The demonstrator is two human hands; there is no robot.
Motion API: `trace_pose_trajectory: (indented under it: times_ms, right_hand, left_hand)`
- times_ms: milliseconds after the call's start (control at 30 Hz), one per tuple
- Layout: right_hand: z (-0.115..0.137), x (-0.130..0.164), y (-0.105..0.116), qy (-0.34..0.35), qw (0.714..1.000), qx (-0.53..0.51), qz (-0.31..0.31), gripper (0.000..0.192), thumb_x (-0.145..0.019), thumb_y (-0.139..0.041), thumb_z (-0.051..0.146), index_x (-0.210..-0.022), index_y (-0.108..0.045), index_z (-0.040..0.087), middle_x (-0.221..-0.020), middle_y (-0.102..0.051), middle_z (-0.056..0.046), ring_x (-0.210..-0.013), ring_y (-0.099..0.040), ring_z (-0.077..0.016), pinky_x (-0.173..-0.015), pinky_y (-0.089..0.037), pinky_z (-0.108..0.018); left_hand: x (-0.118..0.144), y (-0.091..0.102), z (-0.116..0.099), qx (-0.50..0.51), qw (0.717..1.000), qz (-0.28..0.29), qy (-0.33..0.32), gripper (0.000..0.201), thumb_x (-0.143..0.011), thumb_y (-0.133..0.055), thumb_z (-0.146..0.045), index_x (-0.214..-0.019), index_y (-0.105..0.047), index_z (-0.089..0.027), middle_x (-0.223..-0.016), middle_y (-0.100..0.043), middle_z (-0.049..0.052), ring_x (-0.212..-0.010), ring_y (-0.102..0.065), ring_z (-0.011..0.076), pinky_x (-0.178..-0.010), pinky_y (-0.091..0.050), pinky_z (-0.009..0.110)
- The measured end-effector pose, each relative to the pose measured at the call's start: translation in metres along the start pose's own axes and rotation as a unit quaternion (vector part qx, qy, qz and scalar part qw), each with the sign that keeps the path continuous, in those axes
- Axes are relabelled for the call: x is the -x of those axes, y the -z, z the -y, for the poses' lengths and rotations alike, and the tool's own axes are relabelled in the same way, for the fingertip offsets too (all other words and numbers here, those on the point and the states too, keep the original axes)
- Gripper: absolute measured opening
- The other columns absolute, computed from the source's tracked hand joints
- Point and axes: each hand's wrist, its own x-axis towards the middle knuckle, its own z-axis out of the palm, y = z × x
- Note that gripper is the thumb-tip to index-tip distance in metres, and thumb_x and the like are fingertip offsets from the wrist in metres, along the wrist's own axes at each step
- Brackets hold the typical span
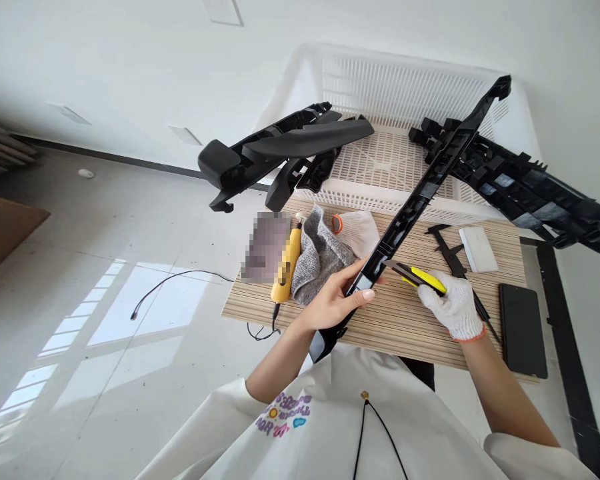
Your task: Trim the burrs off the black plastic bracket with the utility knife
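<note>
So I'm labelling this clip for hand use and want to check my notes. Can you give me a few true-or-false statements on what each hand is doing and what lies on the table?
1. The left hand is bare and holds the long black part. True.
2. The right hand is bare. False: it wears a white glove.
3. The right hand holds a yellow knife with its tip at the black part. True.
4. The phone lies in the basket. False: it lies on the table, by the right arm.
5. The caliper is in the left hand. False: it lies on the table.
</note>
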Motion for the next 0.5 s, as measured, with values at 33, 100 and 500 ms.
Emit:
trace_pose_trajectory:
  times_ms: [33, 100, 500]
  right_hand:
    - [-0.0001, -0.0002, 0.0002, -0.003, 1.0, -0.003, 0.005, 0.029, -0.084, -0.058, 0.055, -0.078, -0.065, 0.027, -0.057, -0.062, -0.007, -0.055, -0.055, -0.024, -0.059, -0.045, -0.039]
    - [0.0001, -0.0007, 0.0011, -0.006, 1.0, -0.009, 0.014, 0.029, -0.084, -0.057, 0.054, -0.077, -0.064, 0.027, -0.056, -0.061, -0.006, -0.055, -0.055, -0.0242, -0.059, -0.044, -0.039]
    - [-0.0072, -0.0039, 0.0037, 0.0, 0.999, 0.0, 0.048, 0.031, -0.085, -0.057, 0.056, -0.082, -0.067, 0.026, -0.059, -0.064, -0.006, -0.055, -0.057, -0.0237, -0.059, -0.043, -0.037]
  left_hand:
    - [0.0, 0.0001, 0.0, -0.001, 1.0, 0.0, 0.0, 0.074, -0.093, -0.069, -0.053, -0.157, -0.048, -0.021, -0.125, -0.074, 0.015, -0.093, -0.068, 0.0228, -0.061, -0.052, 0.024]
    - [0.0001, 0.0003, -0.0001, -0.005, 1.0, -0.002, -0.004, 0.074, -0.094, -0.069, -0.053, -0.156, -0.049, -0.02, -0.126, -0.074, 0.014, -0.092, -0.069, 0.0224, -0.063, -0.053, 0.025]
    - [0.0013, 0.0025, 0.0014, -0.032, 0.999, -0.01, -0.025, 0.071, -0.094, -0.07, -0.049, -0.155, -0.051, -0.019, -0.129, -0.074, 0.014, -0.116, -0.068, 0.0294, -0.102, -0.052, 0.041]
